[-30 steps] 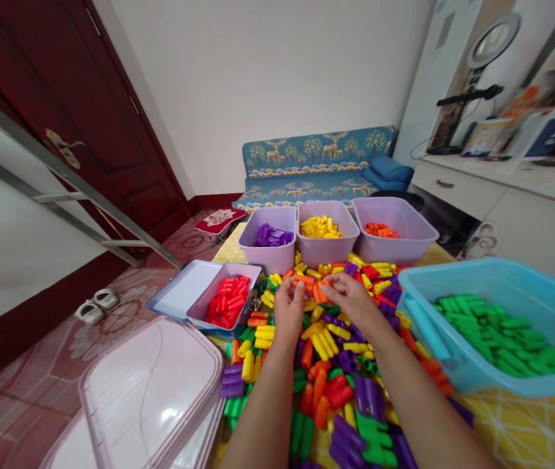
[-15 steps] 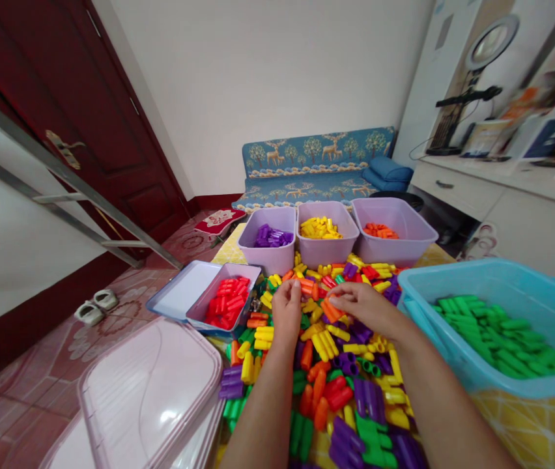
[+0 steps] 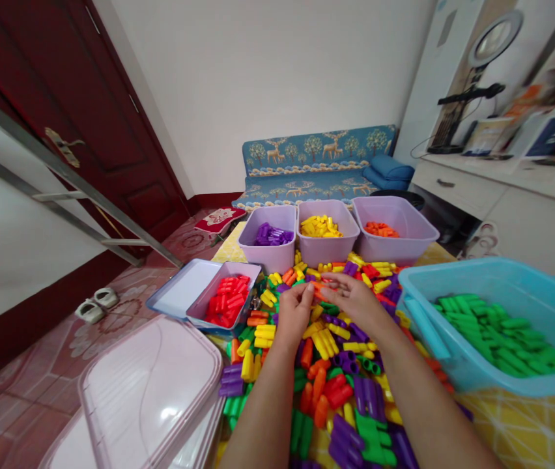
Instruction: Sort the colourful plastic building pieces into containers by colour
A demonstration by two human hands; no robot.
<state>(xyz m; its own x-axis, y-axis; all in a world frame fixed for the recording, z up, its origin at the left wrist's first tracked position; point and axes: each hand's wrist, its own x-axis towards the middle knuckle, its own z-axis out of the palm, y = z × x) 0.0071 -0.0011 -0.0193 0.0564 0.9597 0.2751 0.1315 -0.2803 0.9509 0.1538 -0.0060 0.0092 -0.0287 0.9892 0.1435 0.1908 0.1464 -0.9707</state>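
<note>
My left hand point(image 3: 296, 311) is closed in a pinch on orange plastic pieces point(image 3: 320, 290) over the middle of the pile. My right hand point(image 3: 355, 303) is curled round the other side of those pieces, its fingers partly covering them. The two hands nearly meet, so where one piece ends and another begins is hard to tell. Beneath and around them lies a loose pile of tube-shaped pieces, with yellow pieces point(image 3: 325, 344), purple pieces point(image 3: 369, 398), green pieces point(image 3: 375, 441) and red pieces point(image 3: 338, 391).
Lilac bins hold purple point(image 3: 266, 260), yellow point(image 3: 327, 251) and orange pieces point(image 3: 395, 251) behind the pile. To the left is a box of red pieces point(image 3: 204, 312), with clear lids point(image 3: 150, 384) nearer me. A blue tub point(image 3: 483, 267) of green pieces stands at the right.
My right hand has moved up and left to meet my left hand, which shifted slightly right. The orange pieces, held apart before, are now together between the hands.
</note>
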